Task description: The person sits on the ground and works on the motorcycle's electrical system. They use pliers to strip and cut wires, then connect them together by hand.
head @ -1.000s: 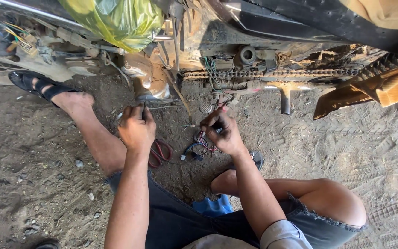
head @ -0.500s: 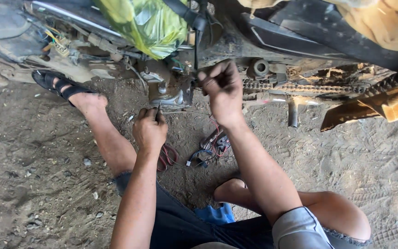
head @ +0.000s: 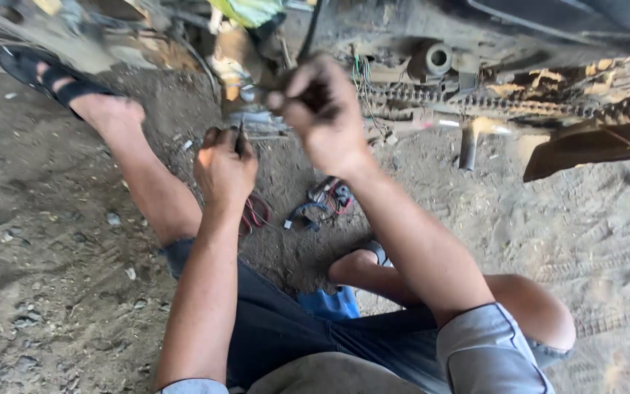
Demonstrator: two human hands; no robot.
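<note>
we sit on the dirt floor [head: 52, 292] beside a motorcycle, and our left hand [head: 224, 169] is curled shut around a thin dark tool [head: 240, 137] whose tip pokes up between the fingers; what kind of tool it is, we cannot tell. our right hand [head: 322, 117] is raised higher, fingers closed in a loose fist against the grimy engine parts [head: 246, 109], though blur hides what it grips. those parts look greasy, grey-brown and caked with dust, low on the machine just above the left hand. to their right a dusty drive chain [head: 475, 102] runs along the frame. on the ground between our legs lies a tangle of red and black wires [head: 322, 204], and a black sandal [head: 45, 76] sits on our outstretched foot.
</note>
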